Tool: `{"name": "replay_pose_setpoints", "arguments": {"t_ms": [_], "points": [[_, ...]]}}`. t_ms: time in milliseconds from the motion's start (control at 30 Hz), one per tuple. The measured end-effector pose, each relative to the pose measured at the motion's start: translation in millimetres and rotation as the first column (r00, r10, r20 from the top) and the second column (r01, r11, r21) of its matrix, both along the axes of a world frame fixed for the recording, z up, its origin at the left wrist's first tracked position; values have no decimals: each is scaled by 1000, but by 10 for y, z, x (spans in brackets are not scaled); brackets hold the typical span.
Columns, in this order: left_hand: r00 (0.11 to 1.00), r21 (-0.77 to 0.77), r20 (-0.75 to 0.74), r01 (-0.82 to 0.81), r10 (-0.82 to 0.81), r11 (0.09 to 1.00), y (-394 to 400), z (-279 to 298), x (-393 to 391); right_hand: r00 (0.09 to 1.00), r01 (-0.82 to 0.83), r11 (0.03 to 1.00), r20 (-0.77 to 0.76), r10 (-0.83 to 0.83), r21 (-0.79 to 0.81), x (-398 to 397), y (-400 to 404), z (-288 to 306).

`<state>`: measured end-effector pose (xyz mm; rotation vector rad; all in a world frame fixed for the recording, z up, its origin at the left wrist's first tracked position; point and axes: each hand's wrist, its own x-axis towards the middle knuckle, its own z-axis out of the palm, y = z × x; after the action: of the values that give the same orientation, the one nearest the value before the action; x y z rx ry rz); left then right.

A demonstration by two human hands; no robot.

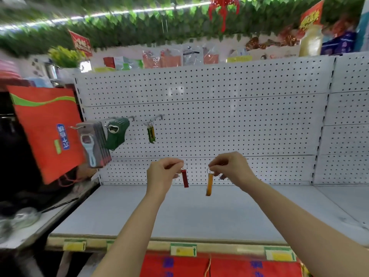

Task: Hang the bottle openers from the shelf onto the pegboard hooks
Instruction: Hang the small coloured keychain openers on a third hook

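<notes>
My left hand [164, 172] pinches the ring of a red bottle opener [185, 178], which hangs straight down above the shelf [179, 212]. A little to its right, my right hand [229, 166] pinches the ring of an orange bottle opener [209, 183], also dangling. Both hands are raised in front of the lower white pegboard [219, 116]. Higher up and to the left, a pegboard hook [157, 117] carries a bunch of green and yellow openers [151, 133].
Further left, hooks hold green packaged items [117, 132] and grey carded openers [92, 144]. A red bag [48, 128] hangs at the far left. Yellow price tags [183, 249] line the shelf's front edge. A side table with utensils [24, 218] stands at the lower left.
</notes>
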<state>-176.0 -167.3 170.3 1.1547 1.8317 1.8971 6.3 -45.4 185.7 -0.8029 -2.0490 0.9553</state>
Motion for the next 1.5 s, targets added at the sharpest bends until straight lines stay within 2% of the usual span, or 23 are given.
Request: {"name": "replay_pose_setpoints", "arguments": {"t_ms": [200,500,867,1067,1267,1367,1500], "points": [[996,66,-80,-18,24,998,-189,363,-512,982,-50,998,-184,43,-34,-526,-282,251],[995,158,-89,-33,48,987,-65,844,-1336,951,-24,1000,-307,28,17,-1236,-578,531],[997,75,-59,59,-54,995,368,1021,-1747,948,7,1000,-317,3,29,-1665,-695,640],[991,72,-125,62,-53,995,487,927,-1798,947,3,998,-319,17,61,-1753,-636,729],[962,47,-274,15,-2,999,517,899,-1862,945,5,999,-326,12,51,-1880,-550,771],[867,37,-497,-10,28,999,425,844,-1875,944,6,998,-328,16,64,-1983,-500,823],[746,21,-666,16,2,1000,367,753,-1985,948,69,993,-317,-34,100,-2175,-410,891]]}}
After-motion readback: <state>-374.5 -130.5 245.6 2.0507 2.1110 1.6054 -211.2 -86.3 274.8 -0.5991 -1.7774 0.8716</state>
